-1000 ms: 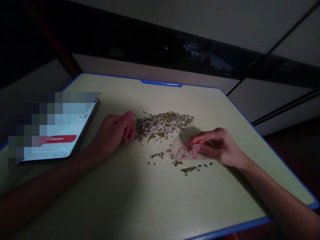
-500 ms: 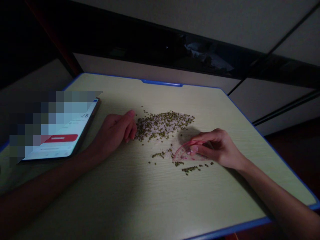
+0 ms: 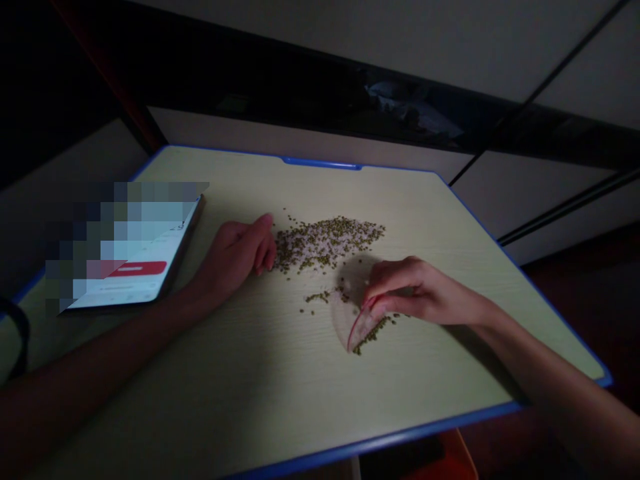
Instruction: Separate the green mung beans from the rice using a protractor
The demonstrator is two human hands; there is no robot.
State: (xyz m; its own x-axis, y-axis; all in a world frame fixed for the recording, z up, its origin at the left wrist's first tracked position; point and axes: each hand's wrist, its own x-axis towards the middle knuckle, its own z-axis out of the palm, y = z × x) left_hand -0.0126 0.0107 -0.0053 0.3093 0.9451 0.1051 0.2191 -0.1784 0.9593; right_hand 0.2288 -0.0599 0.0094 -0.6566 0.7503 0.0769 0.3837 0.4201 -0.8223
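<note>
On the table lies a mixed pile of small green beans and whitish grains (image 3: 330,241). My left hand (image 3: 245,250) rests at the pile's left end, its fingers curled loosely and nothing visible in them. Between thumb and fingers, my right hand (image 3: 417,290) pinches a thin, clear plastic disc with a red edge (image 3: 354,323). The disc is tilted, its lower edge down by the table. A short line of green beans (image 3: 370,335) lies along its right side, partly under my hand. A few stray beans (image 3: 320,295) are scattered between the disc and the pile.
A tablet with a lit, partly blurred screen (image 3: 145,280) stands at the table's left. The pale table (image 3: 240,400) has a blue rim. Behind it are light cabinet fronts with a dark glossy band (image 3: 300,100). An orange-red container (image 3: 457,453) shows below the front edge.
My right hand has moved left and tipped the plastic disc more upright. Loose beans near it are now gathered along the disc. My left hand has stayed by the pile; the view has shifted slightly.
</note>
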